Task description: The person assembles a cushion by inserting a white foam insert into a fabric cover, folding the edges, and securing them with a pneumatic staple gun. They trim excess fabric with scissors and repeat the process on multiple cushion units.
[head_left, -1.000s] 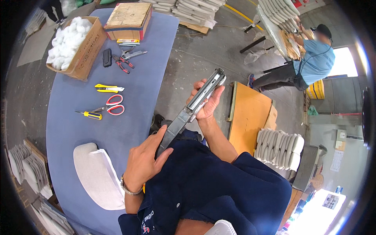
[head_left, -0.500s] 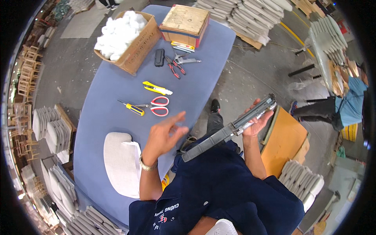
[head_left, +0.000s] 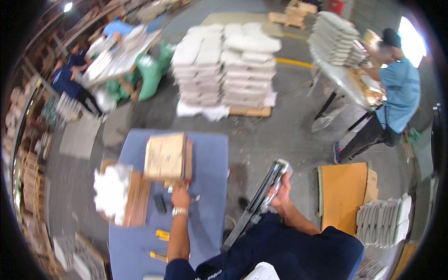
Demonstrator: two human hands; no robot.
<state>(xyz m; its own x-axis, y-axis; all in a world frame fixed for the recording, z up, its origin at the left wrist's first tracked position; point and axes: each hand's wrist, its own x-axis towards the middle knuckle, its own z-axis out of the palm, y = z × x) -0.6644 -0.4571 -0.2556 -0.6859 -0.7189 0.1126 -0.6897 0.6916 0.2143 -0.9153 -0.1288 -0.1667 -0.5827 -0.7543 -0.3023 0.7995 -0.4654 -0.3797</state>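
My right hand [head_left: 281,192] is closed around a long black-and-silver tool that looks like a stapler [head_left: 259,200]. It slants from near my waist up to the right, off the table's right edge. My left hand [head_left: 180,195] is stretched forward over the blue table [head_left: 210,158], at the near side of a wooden box [head_left: 164,156]. Small yellow-and-white items [head_left: 167,185] lie beside its fingers, partly covered. The fingers are blurred, so their grip cannot be made out. A black case [head_left: 160,204] lies just left of that wrist.
A cardboard box [head_left: 137,198] of white stuffing stands on the table's left. Nearer are a yellow cutter [head_left: 162,234] and a yellow-handled screwdriver [head_left: 158,256]. Stacked pale cushions [head_left: 224,65] stand beyond the table. A co-worker in blue [head_left: 401,88] stands at the far right.
The view has tilted up toward the far room. My left hand has moved from above the near tabletop forward to the wooden box. My right hand still holds the tool.
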